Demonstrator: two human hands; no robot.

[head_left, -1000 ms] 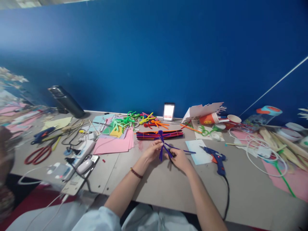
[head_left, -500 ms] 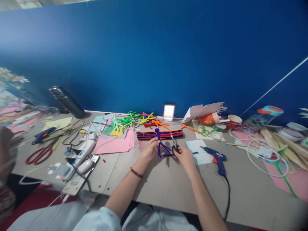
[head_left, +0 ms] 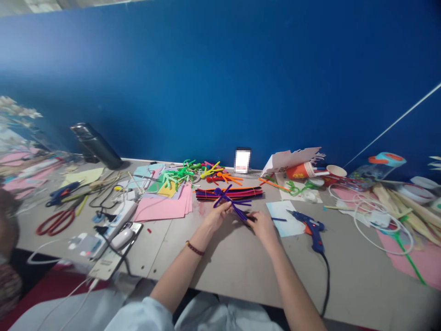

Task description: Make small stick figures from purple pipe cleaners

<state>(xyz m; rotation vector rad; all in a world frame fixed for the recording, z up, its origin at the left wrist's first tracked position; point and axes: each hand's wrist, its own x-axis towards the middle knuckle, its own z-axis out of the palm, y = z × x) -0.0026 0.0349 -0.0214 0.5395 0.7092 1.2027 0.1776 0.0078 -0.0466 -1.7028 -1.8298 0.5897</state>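
Observation:
Pinched in my left hand [head_left: 218, 216] is a purple pipe-cleaner figure [head_left: 237, 208], with a round head at its upper left and several thin limbs spreading to the right. My right hand [head_left: 259, 225] is closed at the ends of the figure's lower limbs, with dark scissor handles [head_left: 248, 218] partly showing under its fingers; the blades are hidden. Behind the figure lies a banded bundle of dark, red and purple pipe cleaners [head_left: 255, 193]. A short purple piece [head_left: 279, 219] lies right of my right hand, partly on pale blue paper [head_left: 289, 230].
A blue glue gun [head_left: 308, 224] with a black cord lies to the right. Pink paper [head_left: 160, 209], a power strip [head_left: 117, 225], a phone [head_left: 106, 269] and red-handled scissors [head_left: 57, 221] are at left. Green figures [head_left: 182, 174] and orange cups [head_left: 299, 171] stand farther back.
The purple figure has tipped over to the left, its limbs now pointing right. The scissors, upright and visible before, are now mostly hidden at my right hand, whose fingers have moved to the limbs.

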